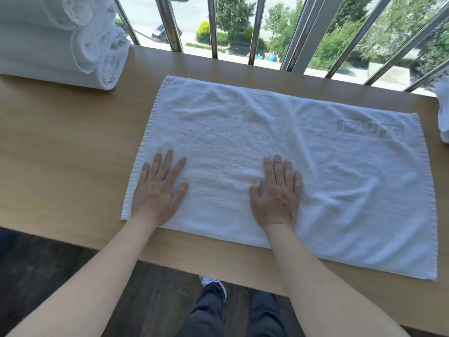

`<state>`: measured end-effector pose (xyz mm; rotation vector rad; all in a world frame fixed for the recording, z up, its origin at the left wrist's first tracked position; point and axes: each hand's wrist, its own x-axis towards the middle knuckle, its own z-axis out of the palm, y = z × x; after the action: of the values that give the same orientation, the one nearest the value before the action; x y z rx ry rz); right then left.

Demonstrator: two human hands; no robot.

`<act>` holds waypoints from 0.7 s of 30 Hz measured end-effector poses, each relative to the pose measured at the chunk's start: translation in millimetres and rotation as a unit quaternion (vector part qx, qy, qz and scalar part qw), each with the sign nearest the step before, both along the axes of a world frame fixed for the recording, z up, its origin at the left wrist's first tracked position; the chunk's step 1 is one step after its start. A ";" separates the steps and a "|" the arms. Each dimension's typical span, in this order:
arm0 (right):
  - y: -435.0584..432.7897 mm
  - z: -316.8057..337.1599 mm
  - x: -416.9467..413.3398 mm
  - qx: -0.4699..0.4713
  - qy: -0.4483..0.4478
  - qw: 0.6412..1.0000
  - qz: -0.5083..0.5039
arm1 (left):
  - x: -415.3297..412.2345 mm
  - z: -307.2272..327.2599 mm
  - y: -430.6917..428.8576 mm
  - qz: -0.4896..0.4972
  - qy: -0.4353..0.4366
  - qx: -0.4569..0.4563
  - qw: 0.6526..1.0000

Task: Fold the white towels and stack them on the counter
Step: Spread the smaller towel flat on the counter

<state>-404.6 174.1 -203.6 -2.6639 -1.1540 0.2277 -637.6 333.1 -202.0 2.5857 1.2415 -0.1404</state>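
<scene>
A white towel [303, 166] lies spread flat on the wooden counter [60, 154], with raised lettering near its far right corner. My left hand [159, 190] presses palm down on the towel's near left corner, fingers apart. My right hand [277, 193] lies flat on the towel's near middle, fingers apart. Neither hand grips the cloth. A stack of rolled white towels [60, 40] sits at the counter's far left.
Another white towel [443, 110] shows partly at the right edge. Metal window bars [213, 27] run along the counter's far side. The counter's near edge crosses below my forearms, with dark floor and my legs beneath.
</scene>
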 end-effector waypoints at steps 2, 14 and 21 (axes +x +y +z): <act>0.6 0.8 -0.7 0.004 0.000 1.000 -0.003 | -5.9 2.4 4.5 0.082 -0.010 -0.007 0.997; 0.3 -5.7 4.3 0.017 0.017 1.000 0.011 | 134.0 2.6 -89.5 -0.083 -0.061 -0.012 0.995; -46.0 -5.6 43.2 0.030 0.038 0.998 0.051 | 134.8 -1.4 -88.3 -0.090 -0.034 0.004 0.995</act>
<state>-361.4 128.1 -209.2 -2.5254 -1.2529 0.3027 -502.8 244.8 -203.4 2.6824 0.9875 -0.0804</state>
